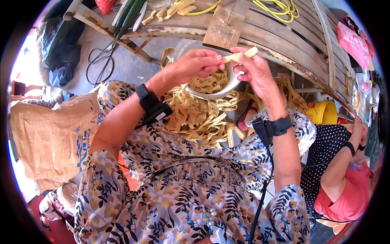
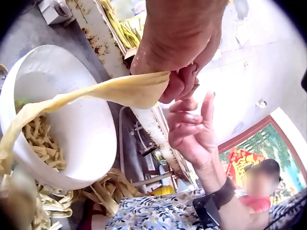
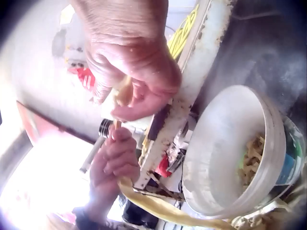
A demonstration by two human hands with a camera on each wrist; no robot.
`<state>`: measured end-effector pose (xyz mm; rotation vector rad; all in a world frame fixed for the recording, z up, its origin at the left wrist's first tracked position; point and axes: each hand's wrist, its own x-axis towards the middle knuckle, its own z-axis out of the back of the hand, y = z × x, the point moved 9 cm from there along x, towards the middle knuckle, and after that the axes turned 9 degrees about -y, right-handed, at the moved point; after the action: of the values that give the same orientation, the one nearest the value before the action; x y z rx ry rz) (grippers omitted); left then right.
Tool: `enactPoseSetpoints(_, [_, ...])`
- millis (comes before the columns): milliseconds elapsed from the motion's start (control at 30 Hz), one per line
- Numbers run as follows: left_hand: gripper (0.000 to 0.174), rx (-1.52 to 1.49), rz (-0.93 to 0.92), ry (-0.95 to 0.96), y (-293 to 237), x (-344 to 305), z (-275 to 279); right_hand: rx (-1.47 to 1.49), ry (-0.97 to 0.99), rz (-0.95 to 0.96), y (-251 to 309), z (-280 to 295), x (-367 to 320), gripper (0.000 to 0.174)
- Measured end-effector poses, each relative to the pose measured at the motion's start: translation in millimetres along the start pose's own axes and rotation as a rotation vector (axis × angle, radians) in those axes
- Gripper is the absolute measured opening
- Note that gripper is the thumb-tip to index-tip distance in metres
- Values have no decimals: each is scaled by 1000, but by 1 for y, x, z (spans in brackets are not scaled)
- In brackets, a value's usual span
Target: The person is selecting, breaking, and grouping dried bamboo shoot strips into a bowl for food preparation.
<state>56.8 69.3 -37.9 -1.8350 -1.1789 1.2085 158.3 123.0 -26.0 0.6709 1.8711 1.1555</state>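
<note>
In the head view my left hand (image 1: 199, 63) and right hand (image 1: 256, 71) meet above a white bucket (image 1: 215, 96). Between them is a soft pale yellow strip (image 1: 231, 58) resembling tofu skin, which both hands pinch; its short end pokes out past the right fingers. From the left hand (image 2: 177, 52) the long part of the strip (image 2: 120, 91) sags across the bucket mouth in the left wrist view. Folded into the right hand's fingers (image 3: 136, 108) is a bit of strip. Short yellow pieces (image 3: 252, 160) lie inside the bucket.
Loose strips (image 1: 195, 116) are heaped beside the bucket, between the legs. A rusty-edged slatted bench (image 1: 276, 53) stands ahead, bearing a wooden board (image 1: 227, 24) and yellow cord (image 1: 280, 11). At left is a brown sack (image 1: 53, 138); at right, another person (image 1: 345, 183) and a yellow bucket (image 1: 321, 112).
</note>
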Motion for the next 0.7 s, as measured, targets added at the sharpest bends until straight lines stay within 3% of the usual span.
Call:
enactPoseSetpoints(133, [24,66,-51,-8,-3,1,-6,140,105,94,-7,-13,7,19])
enactPoseSetpoints(267, [25,57,-50,7,-9,-2,-2,294,33,105,2,-3,7,14])
enactPoseSetpoints(500, [26,73,-35,48,-14,0,1,257,30,93,9,6,10,12])
enactPoseSetpoints(633, [25,523,-162,-63,-44,0,13,100,-46,144,25,10,20,19])
enactPoseSetpoints(700, [25,547,-222,-74,-52,8,19,96,-77,175,35,13,24,21])
